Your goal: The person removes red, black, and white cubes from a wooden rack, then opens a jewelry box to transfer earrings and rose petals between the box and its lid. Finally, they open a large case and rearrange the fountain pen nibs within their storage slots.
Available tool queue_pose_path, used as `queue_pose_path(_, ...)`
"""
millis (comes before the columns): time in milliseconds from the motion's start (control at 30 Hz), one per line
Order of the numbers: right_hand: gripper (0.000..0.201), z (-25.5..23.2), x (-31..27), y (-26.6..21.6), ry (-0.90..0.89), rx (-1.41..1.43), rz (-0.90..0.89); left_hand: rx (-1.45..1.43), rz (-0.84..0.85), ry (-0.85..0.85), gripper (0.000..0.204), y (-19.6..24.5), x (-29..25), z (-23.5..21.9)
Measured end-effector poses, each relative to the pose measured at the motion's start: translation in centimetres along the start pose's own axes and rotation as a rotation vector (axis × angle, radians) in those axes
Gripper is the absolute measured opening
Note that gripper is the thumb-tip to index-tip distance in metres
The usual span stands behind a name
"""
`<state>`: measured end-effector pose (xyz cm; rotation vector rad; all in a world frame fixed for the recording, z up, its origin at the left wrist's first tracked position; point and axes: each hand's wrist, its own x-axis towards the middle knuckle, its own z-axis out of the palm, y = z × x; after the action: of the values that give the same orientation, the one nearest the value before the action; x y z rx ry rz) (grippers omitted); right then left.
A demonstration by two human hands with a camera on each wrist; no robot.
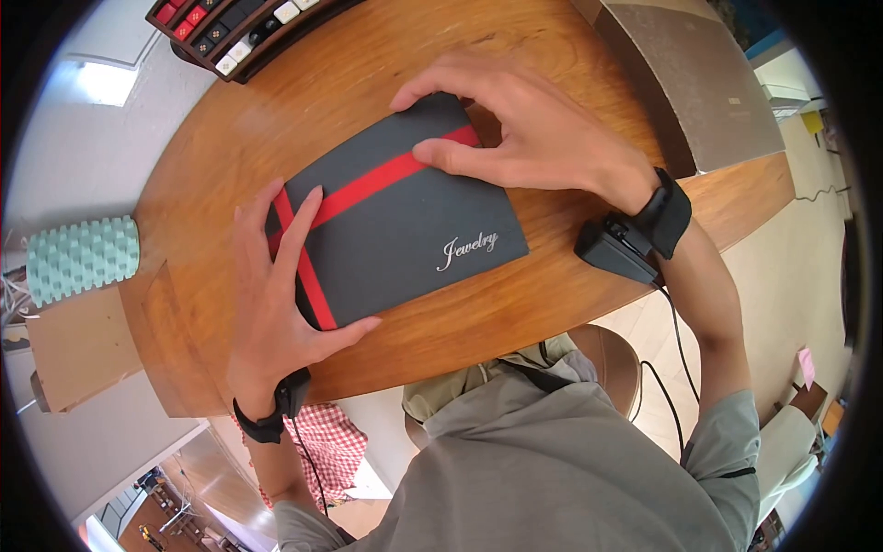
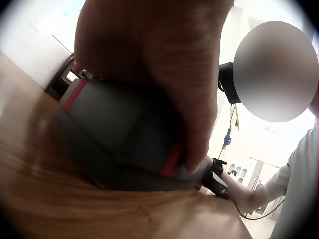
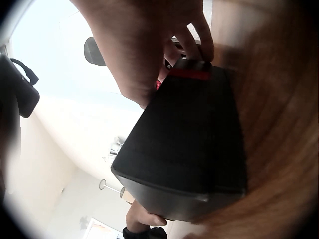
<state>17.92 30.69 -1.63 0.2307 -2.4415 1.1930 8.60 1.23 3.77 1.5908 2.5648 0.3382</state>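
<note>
A dark grey jewelry box [image 1: 405,244] with silver "Jewelry" lettering lies on the wooden table, slightly slanted. Two red ribbon bands [image 1: 372,187] cross near its left end. My left hand [image 1: 267,294] grips that end, thumb at the near edge and fingers spread over the lid and left side. At the far right corner my right hand [image 1: 524,129] holds the box, thumb on the lid by the ribbon, fingers over the far side. In the right wrist view, these fingers [image 3: 203,42] bend down at the box's far edge.
A rack of red, black and white tiles [image 1: 239,32] stands at the table's far left. The large brown carton [image 1: 690,83] is at the far right. Left of the table are a mint-green textured roller [image 1: 83,260] and a cardboard box [image 1: 83,350]. Cables hang from both wrist cameras.
</note>
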Motion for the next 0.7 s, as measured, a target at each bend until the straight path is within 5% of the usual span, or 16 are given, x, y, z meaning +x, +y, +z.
queue_pose_path(567,0.046,-0.6,0.1,0.2,-0.150,0.139,0.052,0.010,0.118,0.072,0.105,2.2,2.4,1.4)
queue_pose_path(700,0.049,-1.0,0.0,-0.6,-0.172,0.190,0.213,-0.010,0.130,0.070,0.104,1.7,2.2,1.2)
